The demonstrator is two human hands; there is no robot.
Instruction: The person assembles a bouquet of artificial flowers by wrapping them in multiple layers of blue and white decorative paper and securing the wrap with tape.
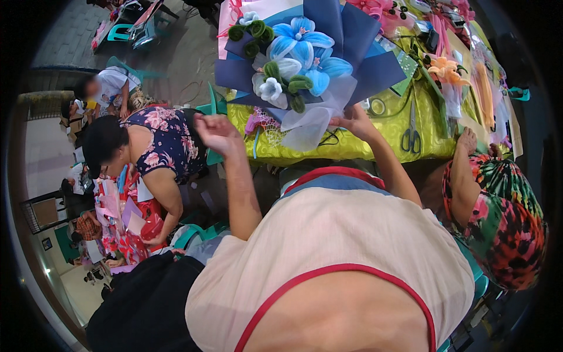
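A bouquet [302, 56] of blue and white fuzzy-wire flowers with green curled buds lies at the table's near side. Dark blue paper [375, 73] fans around it, and a translucent white wrap [314, 126] gathers at its lower end. My right hand [356, 123] grips the bouquet at that wrap, its fingers partly hidden. Raised left of the bouquet, just off the table edge, is my left hand [220, 136]. Its fingers are curled in, and whatever they may hold is hidden. A pink glue gun [256, 120] rests between the left hand and the wrap.
Scissors [411, 132] and a roll of tape [376, 107] lie right of my right hand on the yellow tablecloth [390, 132]. Orange flowers [446, 71] are farther right. One person [492, 217] sits at the right; another [161, 141] leans over red and pink materials at the left.
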